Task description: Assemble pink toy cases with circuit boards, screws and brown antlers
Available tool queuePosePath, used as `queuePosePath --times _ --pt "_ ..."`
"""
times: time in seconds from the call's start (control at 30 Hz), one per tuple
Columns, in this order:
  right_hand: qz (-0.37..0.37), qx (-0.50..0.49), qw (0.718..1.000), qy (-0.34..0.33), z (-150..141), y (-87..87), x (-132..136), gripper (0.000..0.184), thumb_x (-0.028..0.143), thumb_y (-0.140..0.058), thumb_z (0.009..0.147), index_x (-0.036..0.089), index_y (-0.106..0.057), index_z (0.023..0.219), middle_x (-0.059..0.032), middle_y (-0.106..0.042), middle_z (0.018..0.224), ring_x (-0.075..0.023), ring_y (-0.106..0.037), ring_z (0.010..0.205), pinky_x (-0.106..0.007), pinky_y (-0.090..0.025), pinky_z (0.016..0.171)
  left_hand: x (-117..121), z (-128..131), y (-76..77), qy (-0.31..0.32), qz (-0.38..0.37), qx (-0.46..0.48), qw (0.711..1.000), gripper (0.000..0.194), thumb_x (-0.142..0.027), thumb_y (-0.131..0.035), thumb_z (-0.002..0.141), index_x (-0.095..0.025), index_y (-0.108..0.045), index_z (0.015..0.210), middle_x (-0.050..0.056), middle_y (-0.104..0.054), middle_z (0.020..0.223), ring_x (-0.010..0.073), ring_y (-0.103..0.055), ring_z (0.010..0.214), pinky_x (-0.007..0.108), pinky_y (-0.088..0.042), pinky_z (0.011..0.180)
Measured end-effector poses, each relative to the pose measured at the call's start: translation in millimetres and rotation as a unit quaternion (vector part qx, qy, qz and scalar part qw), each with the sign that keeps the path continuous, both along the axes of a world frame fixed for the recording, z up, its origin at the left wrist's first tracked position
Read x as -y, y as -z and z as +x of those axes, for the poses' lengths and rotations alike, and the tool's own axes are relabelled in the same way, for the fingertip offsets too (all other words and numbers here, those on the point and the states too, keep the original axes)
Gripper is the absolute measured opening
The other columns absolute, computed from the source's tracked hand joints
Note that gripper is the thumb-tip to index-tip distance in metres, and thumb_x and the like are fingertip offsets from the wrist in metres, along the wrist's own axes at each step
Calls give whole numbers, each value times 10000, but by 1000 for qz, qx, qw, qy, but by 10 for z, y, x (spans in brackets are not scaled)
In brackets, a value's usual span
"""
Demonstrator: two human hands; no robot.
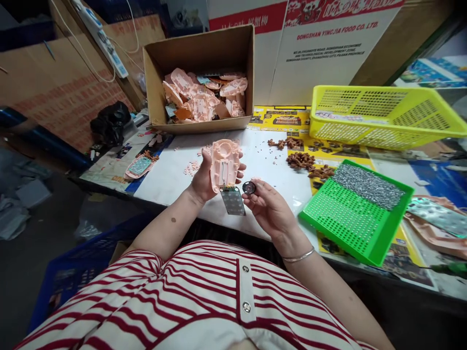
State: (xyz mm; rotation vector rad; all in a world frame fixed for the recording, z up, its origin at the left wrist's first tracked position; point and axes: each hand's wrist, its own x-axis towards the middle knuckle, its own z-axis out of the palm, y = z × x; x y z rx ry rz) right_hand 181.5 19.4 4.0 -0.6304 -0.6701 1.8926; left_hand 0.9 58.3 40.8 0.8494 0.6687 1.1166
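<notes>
My left hand [202,182] is closed around a pink plastic shell [225,163], its hollow inner side facing up. From the shell's lower end hangs a circuit board [232,201], with thin wires running inside the shell. Between the fingertips of my right hand [268,206] is a small round black speaker [249,187], held just right of the shell and apart from it. Small pink bits [191,168] lie on the white table top behind my left hand. Whether a wire links the speaker to the board I cannot tell.
A cardboard box [153,104] holds many pink shells. At right stand a yellow basket [365,136] and a green tray [350,223] with a heap of screws [368,184]. Brown curled pieces [302,161] lie between. More shell assemblies rest at left [140,166] and far right [438,218].
</notes>
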Motion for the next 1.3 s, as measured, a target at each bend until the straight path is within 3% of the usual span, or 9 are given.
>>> queuePosePath --times 0.2,0.33,0.43,0.5,0.57,0.77,1.03,1.23,1.3 --pt "0 35 999 36 64 -62 2 319 415 -873 726 243 -688 920 23 -741 893 -90 -708 770 -194 -606 704 38 -23 251 66 -6 -53 996 985 -895 -687 571 -150 -692 1217 149 -754 1071 271 -737 882 362 -568 812" --pt "54 94 986 127 11 -89 57 258 394 -850 740 245 -696 885 14 -720 855 -109 -686 760 -253 -595 738 153 72 270 87 -30 -39 995 846 -808 -775 563 -158 -724 1102 106 -766 971 185 -700 747 284 -542 729" --pt "199 226 934 194 -36 -70 99 126 331 -782 801 256 -710 871 -8 -699 877 -139 -656 810 -313 -573 790 241 155 230 116 -64 8 991 774 -782 -758 627 -158 -719 1083 95 -762 943 187 -700 768 282 -538 711" --pt "304 319 876 198 -55 -35 116 44 285 -716 844 259 -712 879 -30 -693 902 -166 -638 853 -350 -556 809 273 191 220 112 -88 38 989 714 -771 -706 713 -168 -716 1095 88 -759 949 204 -714 827 292 -546 728" --pt "344 356 849 187 -67 5 122 68 268 -663 879 260 -702 935 -46 -704 950 -177 -643 889 -369 -551 835 283 211 228 112 -100 53 987 680 -758 -686 749 -174 -720 1095 84 -760 938 218 -722 867 293 -550 733" --pt "259 273 908 184 -93 62 79 289 317 -744 845 275 -619 1102 -24 -713 993 -146 -676 884 -302 -585 787 274 234 277 115 -88 68 987 788 -734 -821 593 -174 -725 1139 113 -765 1081 237 -730 930 295 -557 778" --pt "237 269 910 210 -43 102 1 234 375 -724 866 257 -711 1068 -33 -764 991 -149 -690 806 -333 -610 738 287 234 355 123 -67 35 990 811 -717 -826 605 -199 -694 1215 75 -757 1003 168 -699 780 276 -513 753" --pt "384 348 810 275 -43 86 27 190 213 -625 925 284 -720 1075 -25 -756 1002 -158 -699 892 -352 -596 813 294 276 406 116 -74 22 990 747 -774 -783 607 -166 -733 1038 74 -728 902 185 -684 832 280 -511 781" --pt "404 343 799 286 -57 82 22 259 174 -644 906 294 -687 1131 -10 -745 996 -135 -690 844 -315 -591 772 310 303 403 124 -77 23 989 747 -784 -769 615 -155 -728 1016 70 -705 860 182 -668 811 276 -501 748"
